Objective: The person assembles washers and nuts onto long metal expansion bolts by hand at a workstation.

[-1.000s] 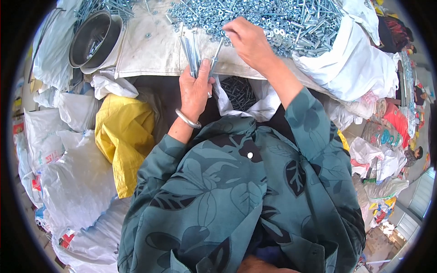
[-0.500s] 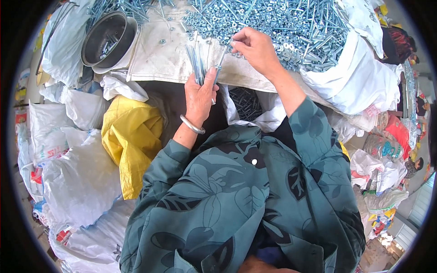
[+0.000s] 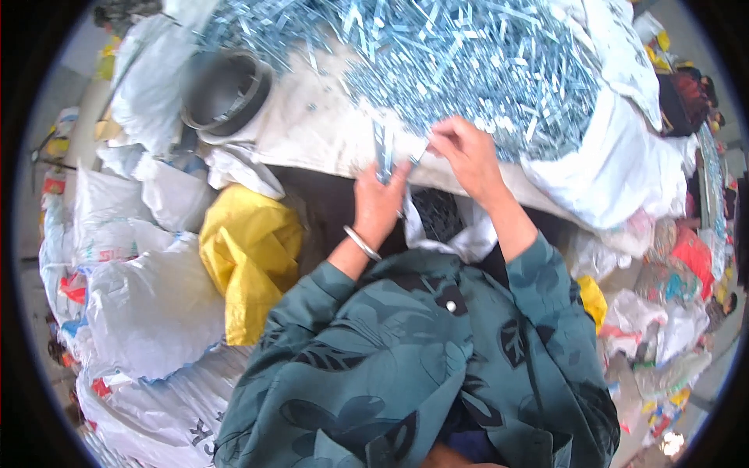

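Clutching a bunch of shiny metal rods [image 3: 383,148] in my left hand [image 3: 380,204], tips pointing away from me, right by the front edge of the pale cloth [image 3: 312,148]. A single rod [image 3: 420,153] angles out toward my right hand [image 3: 473,160], whose fingertips bunch at its far end; too blurry to tell if they're actually gripping it. Looks to me like I'm working on that rod's end. I'd say the next move calls for a steady left thumb and careful lining up, hardware pile [image 3: 476,78] just beyond.
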Action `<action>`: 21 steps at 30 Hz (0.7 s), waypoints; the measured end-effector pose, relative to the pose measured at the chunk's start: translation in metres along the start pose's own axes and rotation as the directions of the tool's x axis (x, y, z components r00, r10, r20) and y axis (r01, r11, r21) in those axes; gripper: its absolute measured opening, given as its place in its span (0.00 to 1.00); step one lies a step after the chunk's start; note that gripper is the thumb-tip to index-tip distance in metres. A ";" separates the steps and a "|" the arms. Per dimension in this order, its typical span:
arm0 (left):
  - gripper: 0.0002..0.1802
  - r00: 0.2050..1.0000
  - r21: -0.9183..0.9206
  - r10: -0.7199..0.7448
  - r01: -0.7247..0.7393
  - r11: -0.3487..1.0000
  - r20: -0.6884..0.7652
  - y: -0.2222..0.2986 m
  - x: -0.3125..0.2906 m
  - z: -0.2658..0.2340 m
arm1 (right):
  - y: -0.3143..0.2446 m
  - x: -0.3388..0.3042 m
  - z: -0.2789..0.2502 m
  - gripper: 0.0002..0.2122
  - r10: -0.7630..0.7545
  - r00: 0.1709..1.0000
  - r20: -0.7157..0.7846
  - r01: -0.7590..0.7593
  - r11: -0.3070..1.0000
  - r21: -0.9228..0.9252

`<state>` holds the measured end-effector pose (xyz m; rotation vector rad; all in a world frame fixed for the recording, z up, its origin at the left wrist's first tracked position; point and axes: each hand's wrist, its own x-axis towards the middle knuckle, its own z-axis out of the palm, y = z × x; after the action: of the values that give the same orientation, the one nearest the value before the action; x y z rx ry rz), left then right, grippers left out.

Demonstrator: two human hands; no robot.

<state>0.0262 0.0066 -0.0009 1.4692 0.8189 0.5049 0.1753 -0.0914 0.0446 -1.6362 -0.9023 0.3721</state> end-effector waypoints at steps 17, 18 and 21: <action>0.23 0.984 -0.170 0.178 -0.181 0.969 -0.033 0.037 0.039 0.024 | -0.016 0.006 -0.018 0.07 -0.006 0.995 -0.096 0.019 0.990 0.137; 0.21 0.991 -0.153 0.129 -0.124 0.980 0.025 0.045 0.041 0.019 | -0.010 0.006 -0.017 0.06 0.027 0.995 -0.095 -0.016 0.994 0.106; 0.17 0.991 -0.199 0.120 -0.107 0.974 0.052 0.048 0.046 0.020 | 0.015 -0.001 -0.006 0.05 -0.003 1.000 -0.012 0.002 0.997 -0.081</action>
<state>0.0797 0.0309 0.0365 1.3472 0.6187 0.6047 0.1842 -0.0962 0.0321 -1.7102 -0.9204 0.3275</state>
